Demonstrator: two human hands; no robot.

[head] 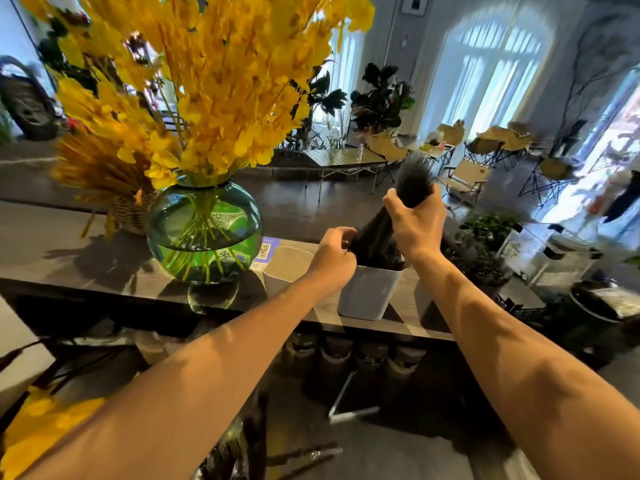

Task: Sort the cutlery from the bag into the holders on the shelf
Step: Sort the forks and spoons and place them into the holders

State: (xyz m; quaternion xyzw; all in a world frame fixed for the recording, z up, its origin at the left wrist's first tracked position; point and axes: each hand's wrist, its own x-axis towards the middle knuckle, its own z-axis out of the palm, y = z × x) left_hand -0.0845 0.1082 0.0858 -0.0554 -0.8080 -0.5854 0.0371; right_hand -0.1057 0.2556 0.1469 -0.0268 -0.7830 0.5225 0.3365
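Note:
A thick bundle of black cutlery (377,233) stands with its lower ends inside a white square holder (367,292) on the dark shelf (69,251). My right hand (417,223) grips the bundle near its top, where the ends fan out and blur. My left hand (334,261) pinches the bundle's lower left side, just above the holder's rim. A second, pale holder (287,265) stands just left of the white one, and nothing shows inside it. No bag can be made out with certainty.
A green glass vase (204,233) of yellow flowers stands at the shelf's left, with a wicker basket (130,213) behind it. A purple QR card (265,252) lies behind the pale holder. Dark cups (346,362) sit below the shelf. Potted plants (485,251) crowd the right.

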